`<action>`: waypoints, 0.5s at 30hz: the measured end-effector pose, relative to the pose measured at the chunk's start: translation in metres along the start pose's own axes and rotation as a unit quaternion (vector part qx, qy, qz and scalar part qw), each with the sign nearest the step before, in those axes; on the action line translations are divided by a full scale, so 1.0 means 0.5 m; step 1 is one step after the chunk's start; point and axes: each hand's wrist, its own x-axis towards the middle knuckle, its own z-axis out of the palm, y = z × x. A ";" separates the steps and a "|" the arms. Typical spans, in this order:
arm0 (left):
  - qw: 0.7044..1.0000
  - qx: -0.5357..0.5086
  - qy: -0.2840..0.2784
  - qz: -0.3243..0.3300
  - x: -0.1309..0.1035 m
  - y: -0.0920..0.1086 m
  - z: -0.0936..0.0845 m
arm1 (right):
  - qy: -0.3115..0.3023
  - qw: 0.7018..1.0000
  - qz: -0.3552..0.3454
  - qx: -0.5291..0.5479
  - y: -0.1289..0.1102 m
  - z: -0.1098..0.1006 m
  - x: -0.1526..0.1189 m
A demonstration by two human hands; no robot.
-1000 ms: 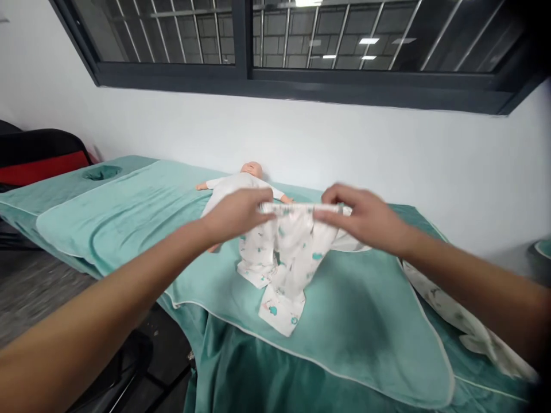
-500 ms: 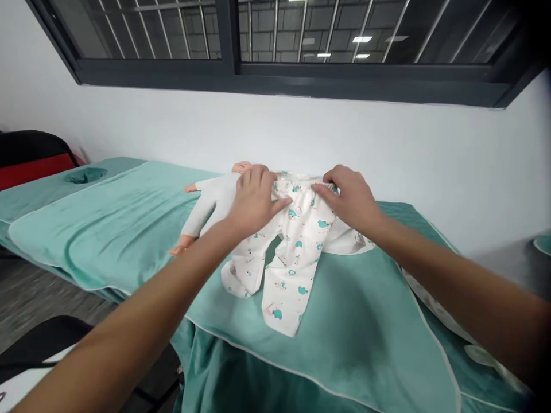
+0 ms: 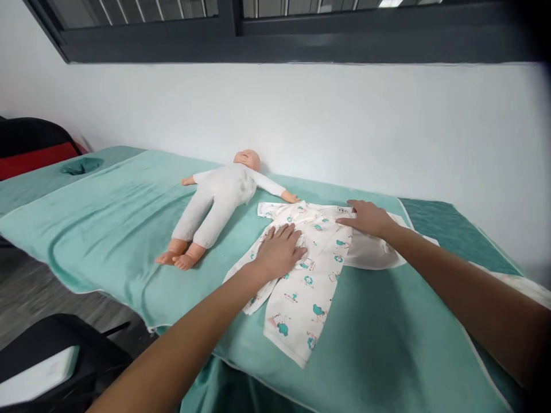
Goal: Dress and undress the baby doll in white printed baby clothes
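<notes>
A pair of white baby pants [image 3: 307,279] with green animal prints lies spread out in front of me, legs pointing toward me. My left hand [image 3: 279,252] rests flat on the upper part of one leg, fingers stretched. At the right end of the waistband my right hand [image 3: 368,219] pinches the fabric between thumb and fingers. Partly covered by the pants, another white garment [image 3: 374,252] sticks out to the right, under my right hand. To the left lies a baby doll [image 3: 224,186] in a white suit on its back, one hand touching or nearly touching the garments.
A green sheet [image 3: 124,212] covers the long bed, which has a face hole [image 3: 81,166] at the far left. White cloth [image 3: 516,287] lies at the right edge. Below left stands a black chair [image 3: 86,338] bearing a white flat object [image 3: 43,376]. A wall [image 3: 322,126] runs behind.
The pants have come down flat onto the bed from being held up at the waistband. My left hand has let go of the waistband and moved down onto a leg. The view has tilted downward.
</notes>
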 end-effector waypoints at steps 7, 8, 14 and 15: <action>0.987 -0.056 0.125 0.081 -0.116 0.061 -0.061 | -0.008 0.991 -0.130 -0.008 -0.083 -0.023 -0.025; 0.980 -0.069 0.167 0.087 -0.161 0.064 -0.069 | 0.032 0.985 -0.167 0.002 -0.094 -0.021 -0.038; 0.839 -0.095 0.473 -0.252 -0.545 -0.048 -0.020 | 0.057 0.979 -0.074 0.181 -0.165 -0.044 -0.168; 0.843 -0.085 0.433 -0.306 -0.613 -0.088 -0.003 | 0.054 0.977 -0.052 0.200 -0.175 -0.050 -0.194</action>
